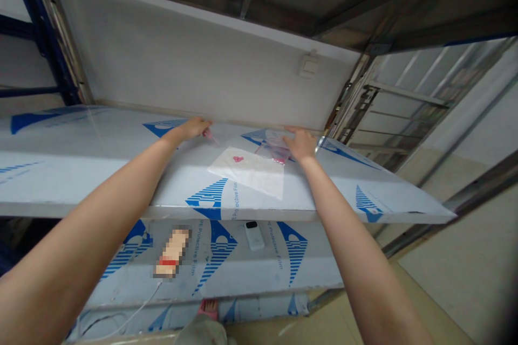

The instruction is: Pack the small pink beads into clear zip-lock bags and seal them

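The left hand (193, 128) is pinching a small clear tube (211, 137) near the far edge of the film-covered shelf (101, 178); the right hand (300, 144) is lying spread beside a clear plastic bag (272, 148) holding red bits (278, 158), just right of a white sheet (246, 172).

Even light glints on the plastic bag (272, 150); wide-angle distortion bows the edges.
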Demonstrator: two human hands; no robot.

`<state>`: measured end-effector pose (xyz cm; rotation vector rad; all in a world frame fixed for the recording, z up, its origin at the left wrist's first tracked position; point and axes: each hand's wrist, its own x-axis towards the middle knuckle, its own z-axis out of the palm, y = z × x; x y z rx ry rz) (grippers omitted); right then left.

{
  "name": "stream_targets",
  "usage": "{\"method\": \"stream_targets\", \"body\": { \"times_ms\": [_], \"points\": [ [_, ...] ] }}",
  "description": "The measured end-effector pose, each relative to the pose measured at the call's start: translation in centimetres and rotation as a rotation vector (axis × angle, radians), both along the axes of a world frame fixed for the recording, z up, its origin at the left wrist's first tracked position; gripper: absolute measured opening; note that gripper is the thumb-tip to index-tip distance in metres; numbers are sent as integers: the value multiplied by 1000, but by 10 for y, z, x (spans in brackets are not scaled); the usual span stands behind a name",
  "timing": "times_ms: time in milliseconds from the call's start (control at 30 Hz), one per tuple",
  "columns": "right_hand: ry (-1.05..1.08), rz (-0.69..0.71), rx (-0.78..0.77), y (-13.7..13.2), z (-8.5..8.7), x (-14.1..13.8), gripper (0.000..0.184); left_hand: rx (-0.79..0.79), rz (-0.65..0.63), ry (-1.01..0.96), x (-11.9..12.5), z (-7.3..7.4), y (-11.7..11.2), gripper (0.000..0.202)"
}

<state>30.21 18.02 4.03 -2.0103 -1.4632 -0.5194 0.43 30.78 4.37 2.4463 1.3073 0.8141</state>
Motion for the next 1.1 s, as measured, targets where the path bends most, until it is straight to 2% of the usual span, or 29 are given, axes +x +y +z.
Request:
{"method": "stream_targets", "body": {
  "times_ms": [100,200,300,433,567,633,733,800,900,967,1100],
  "points": [
    [-62,-58,-222,-2,-3,-2,29,113,325,274,-16,-2,-3,52],
    [-90,-49,-237,-1,-6,-5,26,234,456,357,-22,-2,-11,43],
    [-74,-58,-195,1,-7,-5,30,320,490,404,-13,0,-19,46],
    [-104,-50,-232,3,-10,-1,28,379,337,424,14,2,-30,40],
    [-77,-15,-193,3,-12,2,27,416,162,371,34,3,-45,38],
    [-8,-10,-109,3,-10,2,26,398,101,325,38,3,-50,35],
    [156,36,142,4,-4,-4,24,286,-42,188,45,1,-57,31],
    [312,182,290,5,0,-13,22,221,-182,60,52,-1,-63,32],
    [463,493,340,4,3,-34,18,220,-338,-121,67,-5,-76,34],
    [457,633,304,3,0,-47,15,226,-343,-174,74,-6,-85,34],
    [505,761,220,2,-8,-58,19,256,-209,-78,77,-4,-94,35]
  ]
}}
